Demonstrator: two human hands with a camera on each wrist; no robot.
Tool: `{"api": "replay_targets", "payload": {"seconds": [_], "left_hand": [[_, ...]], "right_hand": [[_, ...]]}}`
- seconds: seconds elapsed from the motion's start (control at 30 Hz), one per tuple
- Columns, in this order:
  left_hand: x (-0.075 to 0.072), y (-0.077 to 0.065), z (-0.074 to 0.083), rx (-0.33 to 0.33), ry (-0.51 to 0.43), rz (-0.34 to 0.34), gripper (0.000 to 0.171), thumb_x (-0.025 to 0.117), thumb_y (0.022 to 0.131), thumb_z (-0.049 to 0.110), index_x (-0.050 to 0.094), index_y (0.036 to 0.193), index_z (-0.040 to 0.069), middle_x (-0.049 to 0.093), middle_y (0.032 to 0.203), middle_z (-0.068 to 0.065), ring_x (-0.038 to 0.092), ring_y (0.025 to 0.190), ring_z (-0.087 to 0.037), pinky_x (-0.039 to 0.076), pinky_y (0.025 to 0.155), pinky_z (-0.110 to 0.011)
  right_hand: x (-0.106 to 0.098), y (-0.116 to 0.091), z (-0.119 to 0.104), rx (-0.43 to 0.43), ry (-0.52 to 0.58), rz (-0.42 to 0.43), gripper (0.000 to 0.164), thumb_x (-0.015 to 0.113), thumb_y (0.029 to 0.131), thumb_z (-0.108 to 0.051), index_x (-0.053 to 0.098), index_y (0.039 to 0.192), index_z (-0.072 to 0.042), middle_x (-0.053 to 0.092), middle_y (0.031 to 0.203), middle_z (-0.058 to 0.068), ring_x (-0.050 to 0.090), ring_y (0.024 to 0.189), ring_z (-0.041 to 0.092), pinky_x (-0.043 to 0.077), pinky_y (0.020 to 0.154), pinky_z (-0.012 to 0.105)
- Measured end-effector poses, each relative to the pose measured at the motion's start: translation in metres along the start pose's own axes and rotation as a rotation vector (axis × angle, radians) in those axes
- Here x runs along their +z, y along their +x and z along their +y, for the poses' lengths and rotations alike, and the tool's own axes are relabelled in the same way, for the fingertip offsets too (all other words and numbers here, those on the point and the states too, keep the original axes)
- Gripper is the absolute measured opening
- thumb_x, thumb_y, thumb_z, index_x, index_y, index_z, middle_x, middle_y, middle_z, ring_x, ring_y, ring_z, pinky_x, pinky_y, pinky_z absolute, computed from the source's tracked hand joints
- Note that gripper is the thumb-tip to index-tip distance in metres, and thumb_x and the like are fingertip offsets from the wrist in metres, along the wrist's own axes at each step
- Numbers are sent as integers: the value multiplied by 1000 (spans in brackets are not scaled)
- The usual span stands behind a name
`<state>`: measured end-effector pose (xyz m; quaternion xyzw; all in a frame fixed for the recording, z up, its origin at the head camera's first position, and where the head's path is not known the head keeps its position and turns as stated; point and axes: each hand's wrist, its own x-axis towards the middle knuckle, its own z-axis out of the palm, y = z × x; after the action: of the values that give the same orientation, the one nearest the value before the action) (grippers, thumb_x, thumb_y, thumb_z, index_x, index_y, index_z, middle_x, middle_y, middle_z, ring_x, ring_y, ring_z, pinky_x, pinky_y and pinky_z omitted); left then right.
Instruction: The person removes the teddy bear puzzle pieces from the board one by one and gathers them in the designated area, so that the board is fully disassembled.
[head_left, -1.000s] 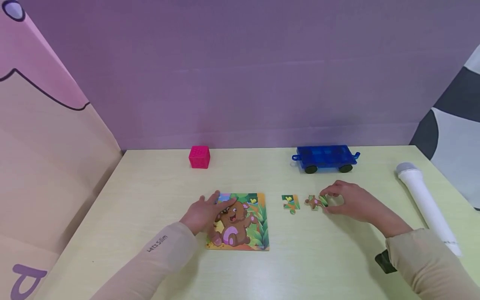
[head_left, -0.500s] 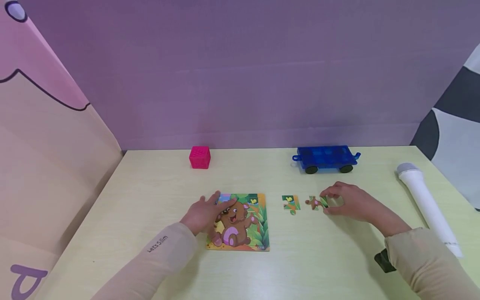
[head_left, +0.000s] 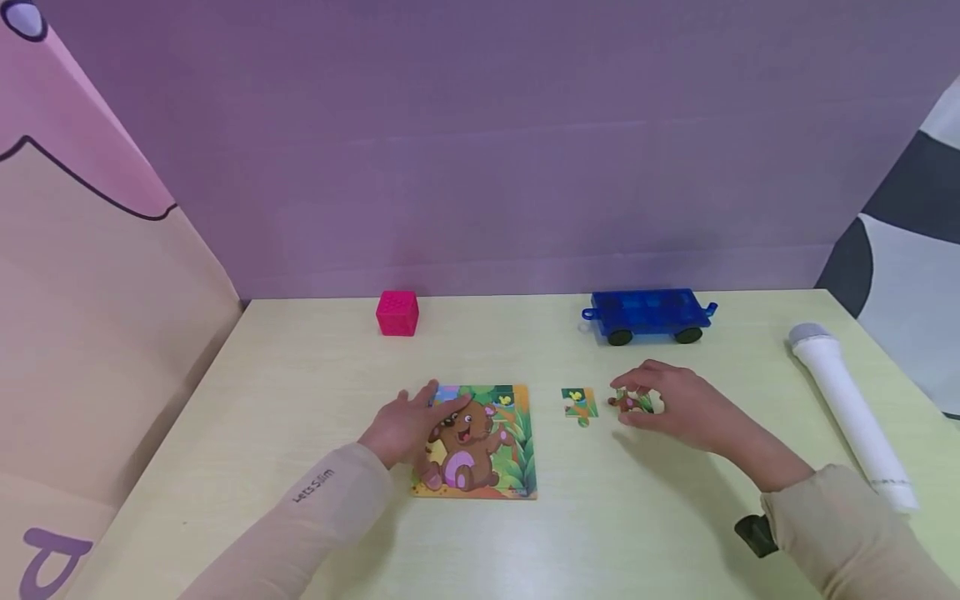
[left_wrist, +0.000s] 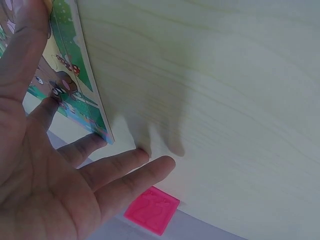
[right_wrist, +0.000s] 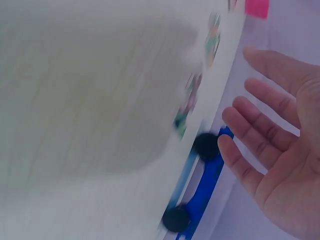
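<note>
My left hand (head_left: 405,427) rests on the left side of a square bear jigsaw puzzle (head_left: 469,457), its thumb lying across the picture. In the left wrist view, the fingers spread past the puzzle's edge (left_wrist: 95,95). Right of the puzzle lies a loose jigsaw piece (head_left: 579,403) with a yellow patch. Farther right, a brown and green piece (head_left: 632,403) lies partly hidden under my right hand (head_left: 686,410). In the right wrist view, that hand's fingers are apart and hold nothing. The brown and green piece (right_wrist: 187,107) appears blurred on the table, clear of the fingers.
A pink cube (head_left: 397,313) and a blue wheeled toy wagon (head_left: 649,315) stand near the table's back edge. On the right lies a white stick-like object (head_left: 851,412). A purple backdrop (head_left: 525,167) rises behind the table (head_left: 315,358).
My right hand has let go of the brown and green piece's right edge and moved left over it. The left hand stays on the puzzle.
</note>
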<state>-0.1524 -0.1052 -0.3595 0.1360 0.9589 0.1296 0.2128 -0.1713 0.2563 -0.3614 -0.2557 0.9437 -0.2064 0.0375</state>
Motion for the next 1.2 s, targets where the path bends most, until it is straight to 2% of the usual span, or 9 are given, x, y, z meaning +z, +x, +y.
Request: {"api": "replay_targets", "payload": {"seconds": [0.13, 0.3, 0.4, 0.57, 0.7, 0.87, 1.2], "left_hand": [[0, 0, 1, 3, -7, 7, 105, 96, 66, 13, 44, 156, 27, 24, 166, -16, 23, 147, -53, 41, 110, -57], [2, 3, 1, 0, -12, 10, 104, 95, 66, 13, 44, 156, 27, 24, 166, -17, 23, 147, -53, 42, 109, -58], [2, 2, 3, 2, -8, 11, 104, 95, 66, 14, 44, 156, 27, 24, 166, -16, 24, 147, -52, 42, 109, -57], [2, 3, 6, 4, -7, 13, 103, 95, 67, 13, 44, 156, 27, 25, 165, -16, 25, 146, -52, 51, 101, -54], [3, 5, 6, -1, -3, 12, 103, 95, 68, 13, 44, 156, 29, 26, 165, -16, 25, 146, -52, 55, 95, -52], [3, 7, 7, 6, 8, 12, 104, 95, 67, 15, 43, 156, 28, 26, 165, -16, 26, 146, -52, 52, 98, -53], [2, 6, 9, 1, -17, 7, 103, 95, 68, 13, 43, 156, 28, 25, 165, -16, 24, 146, -52, 52, 98, -54]], "right_hand": [[7, 3, -17, 0, 75, 8, 39, 80, 89, -27, 71, 121, -6, 64, 101, 0, 64, 90, 20, 55, 74, 37], [20, 6, -34, -2, 174, 34, 35, 81, 88, -27, 73, 116, -7, 66, 102, 0, 63, 93, 23, 55, 76, 39], [27, 8, -46, 25, 230, 22, 36, 81, 88, -30, 73, 114, -7, 68, 104, 1, 64, 94, 22, 55, 75, 37], [37, 11, -66, 76, 288, -3, 38, 83, 86, -32, 74, 114, -8, 69, 107, 3, 63, 94, 21, 53, 72, 32], [47, 13, -77, 57, 297, -14, 36, 84, 84, -31, 75, 111, -8, 69, 105, 1, 62, 92, 18, 49, 72, 32], [60, 16, -89, 40, 252, -50, 32, 86, 82, -30, 78, 107, -11, 65, 102, -2, 59, 86, 14, 49, 68, 28], [73, 20, -116, 161, -63, -94, 50, 92, 72, -39, 80, 112, -13, 60, 96, -4, 52, 77, 12, 45, 60, 30]]}}
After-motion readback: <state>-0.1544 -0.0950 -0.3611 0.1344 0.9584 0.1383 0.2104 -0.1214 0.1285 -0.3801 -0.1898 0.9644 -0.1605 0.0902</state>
